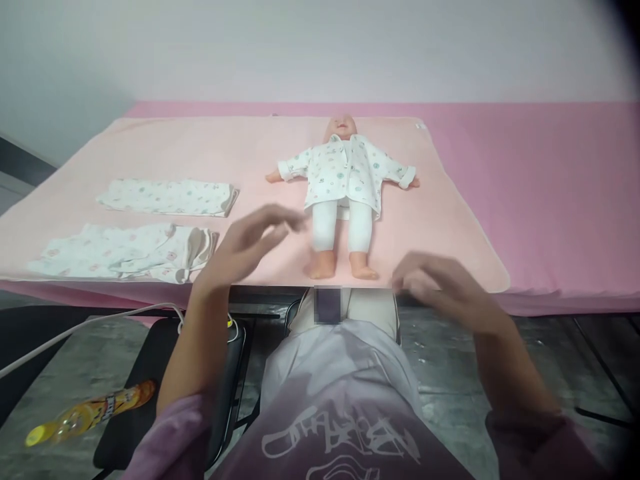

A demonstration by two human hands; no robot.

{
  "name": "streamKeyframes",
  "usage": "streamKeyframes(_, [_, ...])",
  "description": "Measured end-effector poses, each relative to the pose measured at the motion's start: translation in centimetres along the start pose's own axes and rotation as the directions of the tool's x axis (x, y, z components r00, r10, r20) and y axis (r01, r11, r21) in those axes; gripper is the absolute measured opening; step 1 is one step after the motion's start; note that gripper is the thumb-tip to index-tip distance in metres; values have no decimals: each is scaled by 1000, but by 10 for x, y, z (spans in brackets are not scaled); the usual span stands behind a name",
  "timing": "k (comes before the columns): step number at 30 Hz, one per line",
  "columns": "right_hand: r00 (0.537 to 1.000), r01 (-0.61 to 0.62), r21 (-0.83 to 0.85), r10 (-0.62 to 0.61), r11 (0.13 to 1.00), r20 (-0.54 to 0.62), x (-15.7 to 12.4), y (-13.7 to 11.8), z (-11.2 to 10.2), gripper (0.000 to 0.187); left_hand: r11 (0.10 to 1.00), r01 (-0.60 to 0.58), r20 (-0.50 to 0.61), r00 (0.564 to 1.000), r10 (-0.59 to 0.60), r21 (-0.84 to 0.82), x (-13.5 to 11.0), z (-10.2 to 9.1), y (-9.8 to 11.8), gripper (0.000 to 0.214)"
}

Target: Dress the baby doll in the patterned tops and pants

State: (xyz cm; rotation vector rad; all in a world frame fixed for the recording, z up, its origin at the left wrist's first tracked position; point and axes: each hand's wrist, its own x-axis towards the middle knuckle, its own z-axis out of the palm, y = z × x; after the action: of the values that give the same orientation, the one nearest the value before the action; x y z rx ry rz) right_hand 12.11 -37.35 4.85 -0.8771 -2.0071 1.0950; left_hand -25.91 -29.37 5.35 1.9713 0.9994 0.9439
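A baby doll (327, 263) lies on its back on a pale pink mat (270, 153), head toward the wall and feet toward me. It wears white leggings (325, 227) and a white printed jacket (345, 172) with both sleeves on its arms; the jacket's front edges meet at the chest. My left hand (255, 240) hovers left of the doll's legs, fingers apart and holding nothing. Above the mat's front edge, right of the doll's feet, is my right hand (440, 283), blurred, with loosely bent fingers and nothing visible in it.
Folded printed clothing (167, 197) lies on the mat's left side, with a second printed garment (125, 252) nearer the front edge. A pink cover (540, 200) spreads to the right. Below left are a black stool (135, 413), a white cable (100, 327) and a yellow-capped drink bottle (90, 415).
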Motion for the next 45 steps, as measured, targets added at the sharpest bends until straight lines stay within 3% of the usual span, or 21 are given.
streamKeyframes(3, [969,4,-191,-51,982,-242,65,18,-32,18,969,-115,-81,987,136,219,87,0,-12,45])
streamKeyframes(6, [951,24,-301,-115,953,-288,130,49,-54,25,933,-162,-57,980,189,321,157,2,-39,46])
streamKeyframes(9, [955,19,-342,-119,939,-273,181,81,-64,27,923,-185,-34,978,208,338,199,10,-68,45])
streamKeyframes(12, [968,-32,-355,-60,934,-244,214,105,-68,21,929,-182,-6,981,194,321,220,22,-85,39])
streamKeyframes(15, [975,-71,-367,-13,928,-224,233,121,-71,16,943,-154,52,988,145,293,229,32,-92,31])
streamKeyframes(19, [978,-55,-317,-13,947,-209,237,135,-74,15,957,-159,111,985,136,243,230,41,-101,23])
streamKeyframes(26, [974,-20,-222,-31,975,-223,224,149,-66,16,943,-199,-55,974,222,266,215,60,-117,36])
streamKeyframes(31, [906,116,-206,-188,972,-378,221,169,-44,19,952,-184,-162,960,227,244,206,70,-115,39])
streamKeyframes(33, [894,139,-232,-222,963,-389,221,174,-39,21,958,-165,-195,958,213,236,205,72,-117,38])
streamKeyframes(40, [909,138,-295,-239,945,-342,217,171,-41,23,930,-235,-221,927,301,281,202,74,-118,30])
streamKeyframes(43, [924,94,-343,-210,935,-319,217,164,-45,22,909,-208,-167,945,282,363,192,72,-106,26])
streamKeyframes(45, [926,51,-393,-191,918,-326,215,155,-47,22,882,-170,-109,965,241,440,182,61,-98,23])
